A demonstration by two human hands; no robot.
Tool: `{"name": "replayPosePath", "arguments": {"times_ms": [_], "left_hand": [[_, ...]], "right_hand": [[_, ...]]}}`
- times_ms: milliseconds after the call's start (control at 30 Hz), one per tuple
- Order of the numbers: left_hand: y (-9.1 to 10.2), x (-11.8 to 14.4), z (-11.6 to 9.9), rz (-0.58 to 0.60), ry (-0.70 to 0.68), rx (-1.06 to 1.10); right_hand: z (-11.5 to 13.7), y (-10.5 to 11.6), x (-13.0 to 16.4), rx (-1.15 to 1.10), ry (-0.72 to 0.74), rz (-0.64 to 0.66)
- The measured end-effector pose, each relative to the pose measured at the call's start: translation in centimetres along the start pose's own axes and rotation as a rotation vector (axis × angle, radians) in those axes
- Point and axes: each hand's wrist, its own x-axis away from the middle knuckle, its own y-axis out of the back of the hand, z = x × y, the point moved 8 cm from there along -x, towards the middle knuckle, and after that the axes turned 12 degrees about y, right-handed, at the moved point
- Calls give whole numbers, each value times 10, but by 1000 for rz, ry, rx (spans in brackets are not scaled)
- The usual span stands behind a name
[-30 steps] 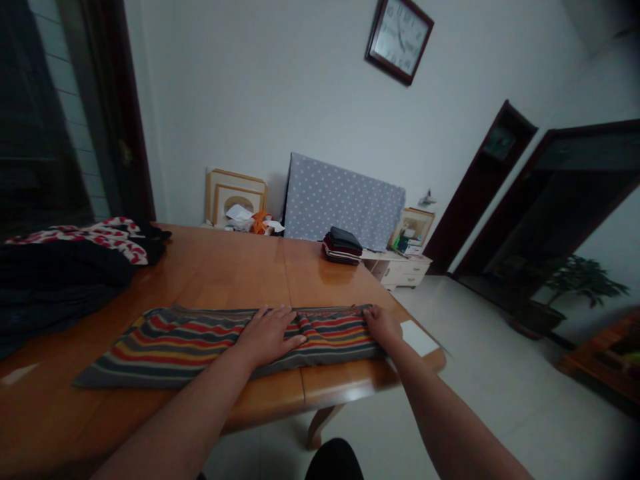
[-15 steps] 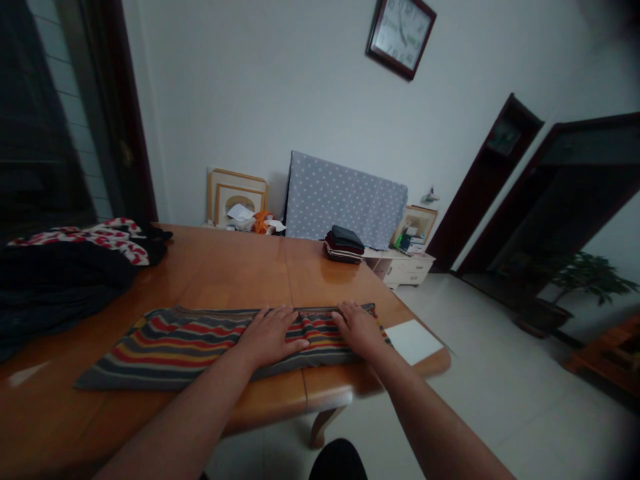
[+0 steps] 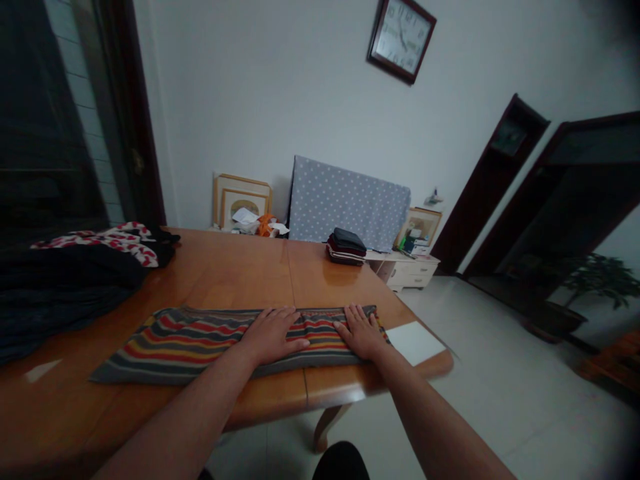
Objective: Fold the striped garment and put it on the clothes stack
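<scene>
A striped piece of clothing point(image 3: 195, 340) in grey, red, yellow and black lies folded into a long flat strip along the front of the wooden table point(image 3: 240, 270). Its exact kind does not show. My left hand point(image 3: 274, 337) rests flat on the middle of the cloth, thumb stretched to the right. Near the cloth's right end, my right hand point(image 3: 363, 333) lies palm down with its fingers spread. Neither hand grips anything.
A heap of dark clothes point(image 3: 75, 280) with a red-and-white patterned piece lies at the left. A folded stack of clothes point(image 3: 346, 247) sits at the far edge. White paper point(image 3: 415, 342) lies by the right corner. Beyond stands a low white cabinet point(image 3: 415, 272).
My right hand has slid slightly right, and its fingers are more spread. My left hand stays in place on the cloth. The view has shifted slightly.
</scene>
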Motion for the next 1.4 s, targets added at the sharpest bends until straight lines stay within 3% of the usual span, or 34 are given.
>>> {"name": "replayPosePath", "arguments": {"times_ms": [300, 533, 633, 833, 1033, 1167, 1400], "left_hand": [[2, 1, -3, 39, -17, -92], [29, 29, 3, -13, 38, -113], [43, 47, 23, -69, 104, -117], [65, 80, 98, -119, 341, -169], [65, 105, 157, -48, 494, -149], [61, 112, 167, -48, 496, -131], [67, 110, 162, 33, 533, -140]], "right_hand": [[1, 0, 1, -16, -2, -7], [-6, -9, -1, 52, -3, -8], [-12, -17, -4, 102, 16, -17], [-12, -18, 0, 150, 77, -37], [-11, -18, 1, 176, 99, -27], [-13, -24, 0, 214, 146, -19], [-25, -39, -4, 297, 196, 5]]}}
